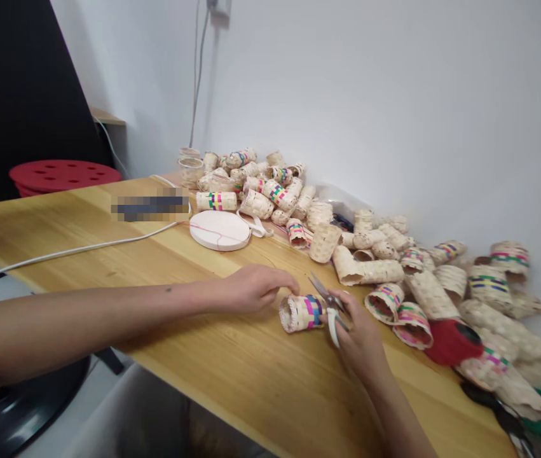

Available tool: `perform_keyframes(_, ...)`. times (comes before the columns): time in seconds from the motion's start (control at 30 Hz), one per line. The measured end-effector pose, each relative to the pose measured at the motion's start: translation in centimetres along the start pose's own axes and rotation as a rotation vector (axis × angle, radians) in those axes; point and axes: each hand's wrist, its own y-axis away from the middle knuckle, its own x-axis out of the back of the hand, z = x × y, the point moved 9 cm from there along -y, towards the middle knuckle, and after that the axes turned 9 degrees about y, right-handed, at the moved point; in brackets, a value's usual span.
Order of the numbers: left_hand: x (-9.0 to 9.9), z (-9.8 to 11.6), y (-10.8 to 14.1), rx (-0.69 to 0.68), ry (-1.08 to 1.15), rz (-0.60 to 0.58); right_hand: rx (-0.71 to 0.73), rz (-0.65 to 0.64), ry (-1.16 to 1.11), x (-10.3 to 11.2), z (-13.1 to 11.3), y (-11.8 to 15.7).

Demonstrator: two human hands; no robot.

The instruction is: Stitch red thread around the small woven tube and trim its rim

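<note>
A small woven cylinder basket [301,313] lies on its side on the wooden table [213,362], with pink, yellow and blue strips around its pale weave and its open rim facing left. My left hand [255,287] is just above and left of it, palm down, the index finger stretched out and bent toward the basket's top edge. Nothing shows in those fingers, though the thumb side is partly hidden. In my right hand [358,331] is a pair of scissors [331,305] with pale handles, blades parted and pointing up and left, overlapping the basket's right end.
Many similar woven baskets [379,272] are heaped along the wall. A white round disc [220,230] with pink thread sits behind my left hand. A white cable [103,245] crosses the table's left side. A red object [451,342] lies right, and a red stool [63,175] stands beyond the table.
</note>
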Motion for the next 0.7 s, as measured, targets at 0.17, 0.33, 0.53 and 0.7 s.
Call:
perform_keyframes(0.17, -1.5, -0.8, -2.3, 0.113, -0.063, -0.18, 0.02, 0.019, 0.007, -0.1, -0.1, 0.1)
perform_keyframes(0.33, -1.2, -0.2, -1.9, 0.088, -0.077, -0.267, 0.043, 0.026, 0.018, -0.2, 0.1, 0.3)
perform_keyframes(0.53, -0.2, -0.6, -0.4, 0.146, -0.135, -0.162, 0.058, 0.026, 0.043, -0.3, -0.1, 0.3)
perform_keyframes(0.7, 0.1, -1.5, 0.7, 0.233, -0.117, -0.059, 0.0, 0.054, 0.049, 1.6, -1.6, 0.4)
